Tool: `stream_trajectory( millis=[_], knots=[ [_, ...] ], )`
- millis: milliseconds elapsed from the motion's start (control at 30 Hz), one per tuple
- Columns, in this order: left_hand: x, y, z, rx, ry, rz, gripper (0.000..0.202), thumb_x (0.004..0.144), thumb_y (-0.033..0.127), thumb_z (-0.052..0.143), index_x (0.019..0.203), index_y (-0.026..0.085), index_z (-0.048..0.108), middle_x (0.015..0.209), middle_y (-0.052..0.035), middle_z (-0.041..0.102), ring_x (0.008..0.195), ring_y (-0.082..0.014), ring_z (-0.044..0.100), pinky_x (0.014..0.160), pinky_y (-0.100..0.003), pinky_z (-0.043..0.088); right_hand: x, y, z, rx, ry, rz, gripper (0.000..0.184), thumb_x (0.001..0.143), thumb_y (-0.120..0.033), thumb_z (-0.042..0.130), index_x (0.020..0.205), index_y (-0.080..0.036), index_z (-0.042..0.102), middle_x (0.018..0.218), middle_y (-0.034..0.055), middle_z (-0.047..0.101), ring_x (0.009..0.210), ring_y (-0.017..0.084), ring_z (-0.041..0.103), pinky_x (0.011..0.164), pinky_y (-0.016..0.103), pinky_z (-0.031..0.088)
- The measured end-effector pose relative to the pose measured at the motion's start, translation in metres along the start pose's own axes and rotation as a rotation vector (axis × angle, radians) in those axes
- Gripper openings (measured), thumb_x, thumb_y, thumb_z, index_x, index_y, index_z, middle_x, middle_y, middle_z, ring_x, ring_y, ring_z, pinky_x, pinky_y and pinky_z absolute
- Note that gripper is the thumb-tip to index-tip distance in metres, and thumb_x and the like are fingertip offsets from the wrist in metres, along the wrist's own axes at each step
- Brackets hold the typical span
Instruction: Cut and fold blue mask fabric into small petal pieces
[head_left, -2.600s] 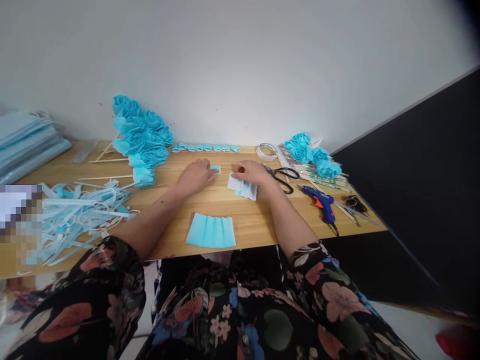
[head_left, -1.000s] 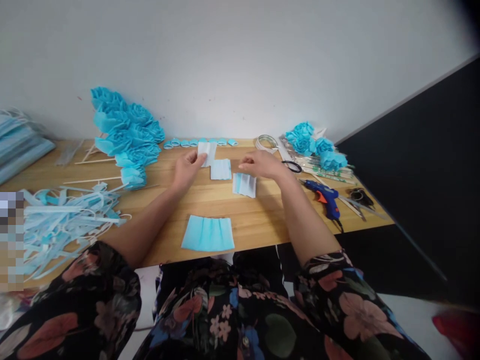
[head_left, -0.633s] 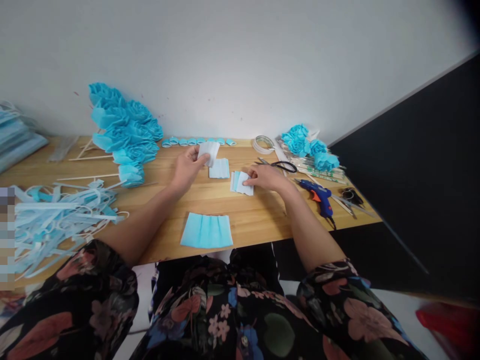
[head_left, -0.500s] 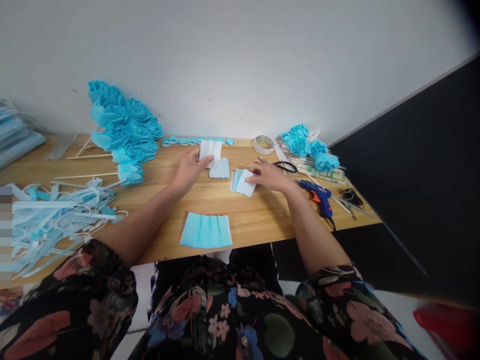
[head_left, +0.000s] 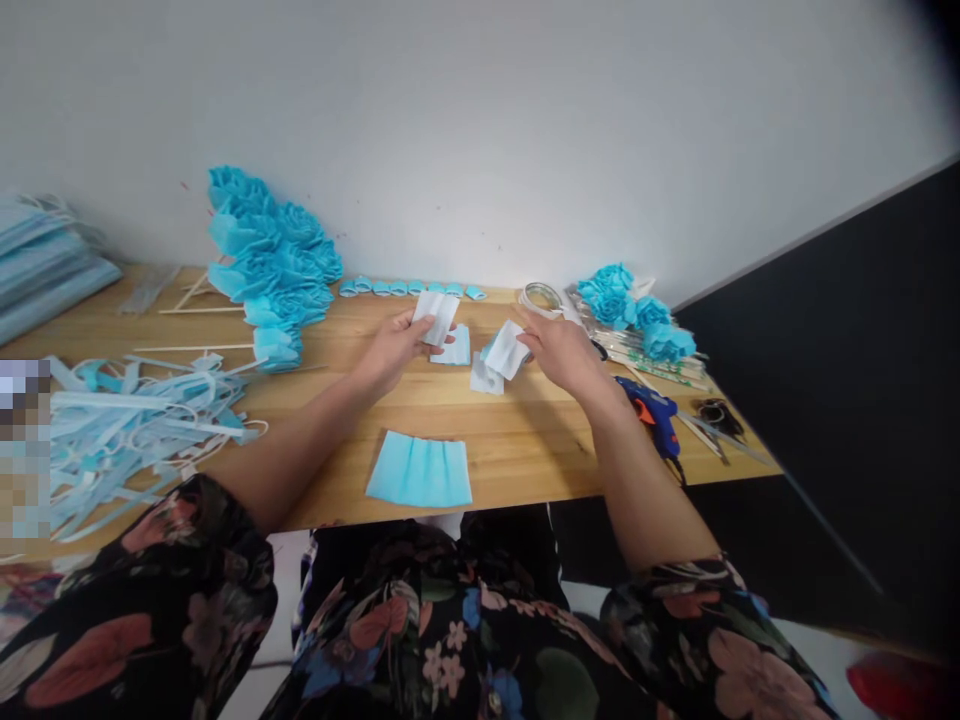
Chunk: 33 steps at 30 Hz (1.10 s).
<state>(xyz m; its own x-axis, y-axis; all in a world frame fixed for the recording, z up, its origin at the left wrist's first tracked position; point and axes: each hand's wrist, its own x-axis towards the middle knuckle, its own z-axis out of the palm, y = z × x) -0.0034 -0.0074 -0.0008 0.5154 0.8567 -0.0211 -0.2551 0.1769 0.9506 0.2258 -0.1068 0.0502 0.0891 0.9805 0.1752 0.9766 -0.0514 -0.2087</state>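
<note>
Head: white piece in left hand

Soft light; dark vignette (upper right corner).

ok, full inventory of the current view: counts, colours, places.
table: 1, brown, middle
wall: 1, grey, background
panel: 1, black, right
pleated sheet: 1, blue, near edge
held pieces: 2+, white, centre
other pieces: 2+, whitish, centre
small rolls: about 8, blue, back
large flower cluster: 1, blue, back left
strip pile: 1, blue/white, left
mask stack: 1, pale blue, leftmost
sticks: several, pale, left
small flower cluster: 1, blue, back right
packets: several, silvery, right
tape roll: 1, white, back
part-hidden loop: 1, black, right
glue gun: 1, blue/orange, right
coil: 1, black, right
blurred item: 1, red, bottom right
left hand: 1, bare, on held pieces
right hand: 1, bare, on held pieces
floral top: 1, black, bottom
</note>
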Motion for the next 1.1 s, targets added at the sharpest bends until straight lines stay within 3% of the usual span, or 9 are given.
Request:
stream_trajectory(
  millis=[100, 200, 333, 500, 700, 800, 900, 1033, 1100],
  knots=[
    [0.000, 0.001, 0.000, -0.097, 0.024, -0.044, 0.019, 0.092, 0.024, 0.059, 0.102, 0.009, 0.066, 0.107, -0.0176, 0.074, 0.087, -0.0215, 0.073, 0.074, -0.031, 0.056, 0.001, -0.006, -0.014, 0.123, 0.039, -0.043, 0.046, 0.094, -0.026, 0.050, 0.138, -0.019, 0.060, 0.074, 0.0067, 0.074, 0.083, 0.029, 0.071, 0.078, 0.039, 0.050],
    [0.001, 0.000, 0.001, -0.162, 0.028, -0.062, 0.019, 0.091, 0.025, 0.062, 0.100, 0.009, 0.067, 0.109, -0.0174, 0.073, 0.090, -0.0217, 0.073, 0.076, -0.031, 0.057, 0.002, -0.015, -0.024, 0.403, 0.010, -0.103, 0.028, 0.091, -0.032, 0.055, 0.107, -0.020, 0.073, 0.078, 0.0042, 0.073, 0.075, 0.022, 0.067, 0.073, 0.034, 0.050],
    [0.001, -0.003, 0.003, -0.187, -0.024, -0.077, 0.022, 0.087, 0.029, 0.067, 0.099, 0.011, 0.070, 0.106, -0.0130, 0.074, 0.087, -0.0192, 0.071, 0.073, -0.029, 0.057, 0.011, -0.037, -0.018, 0.675, -0.075, -0.174, 0.024, 0.087, -0.041, 0.061, 0.087, -0.019, 0.071, 0.078, 0.0016, 0.069, 0.070, 0.016, 0.061, 0.066, 0.028, 0.046],
    [0.002, -0.008, 0.005, -0.161, -0.116, -0.086, 0.029, 0.081, 0.040, 0.074, 0.092, 0.014, 0.071, 0.092, -0.0096, 0.075, 0.085, -0.0208, 0.070, 0.070, -0.028, 0.054, 0.032, -0.064, 0.001, 0.484, 0.015, -0.190, 0.020, 0.089, -0.033, 0.057, 0.089, -0.020, 0.071, 0.075, 0.0000, 0.068, 0.067, 0.014, 0.055, 0.065, 0.027, 0.037],
    [0.003, -0.009, 0.006, -0.191, -0.173, -0.053, 0.047, 0.087, 0.062, 0.061, 0.099, 0.017, 0.072, 0.101, -0.0119, 0.075, 0.101, -0.0253, 0.069, 0.084, -0.035, 0.055, 0.041, -0.068, 0.007, 0.323, 0.089, -0.158, 0.022, 0.092, -0.032, 0.054, 0.098, -0.023, 0.074, 0.084, 0.0018, 0.074, 0.073, 0.017, 0.060, 0.066, 0.027, 0.036],
    [0.003, -0.013, 0.005, -0.138, -0.215, -0.033, 0.045, 0.077, 0.055, 0.076, 0.094, 0.014, 0.073, 0.096, -0.0122, 0.076, 0.095, -0.0252, 0.070, 0.086, -0.035, 0.053, 0.041, -0.069, 0.008, 0.315, 0.078, -0.151, 0.022, 0.092, -0.033, 0.055, 0.097, -0.024, 0.074, 0.082, 0.0017, 0.073, 0.074, 0.017, 0.061, 0.067, 0.028, 0.037],
    [0.003, -0.015, 0.002, -0.140, -0.204, -0.004, 0.044, 0.073, 0.049, 0.081, 0.094, 0.011, 0.073, 0.093, -0.0117, 0.076, 0.090, -0.0240, 0.071, 0.086, -0.036, 0.052, 0.043, -0.068, 0.012, 0.378, 0.096, -0.131, 0.024, 0.091, -0.035, 0.056, 0.103, -0.023, 0.074, 0.081, 0.0014, 0.072, 0.073, 0.017, 0.061, 0.070, 0.029, 0.040],
    [0.002, -0.010, 0.002, -0.222, -0.145, 0.024, 0.042, 0.078, 0.047, 0.078, 0.101, 0.012, 0.071, 0.096, -0.0117, 0.076, 0.094, -0.0247, 0.072, 0.089, -0.038, 0.054, 0.049, -0.059, 0.021, 0.634, 0.214, -0.028, 0.041, 0.089, -0.044, 0.057, 0.121, -0.020, 0.066, 0.097, 0.0052, 0.072, 0.086, 0.018, 0.063, 0.077, 0.030, 0.046],
    [0.001, -0.007, 0.003, -0.241, -0.124, 0.029, 0.041, 0.080, 0.046, 0.076, 0.103, 0.013, 0.070, 0.097, -0.0117, 0.075, 0.097, -0.0254, 0.072, 0.091, -0.040, 0.055, 0.051, -0.056, 0.025, 0.796, 0.150, 0.005, 0.046, 0.087, -0.052, 0.057, 0.118, -0.019, 0.066, 0.104, 0.0071, 0.071, 0.093, 0.019, 0.063, 0.080, 0.030, 0.049]
  ],
)
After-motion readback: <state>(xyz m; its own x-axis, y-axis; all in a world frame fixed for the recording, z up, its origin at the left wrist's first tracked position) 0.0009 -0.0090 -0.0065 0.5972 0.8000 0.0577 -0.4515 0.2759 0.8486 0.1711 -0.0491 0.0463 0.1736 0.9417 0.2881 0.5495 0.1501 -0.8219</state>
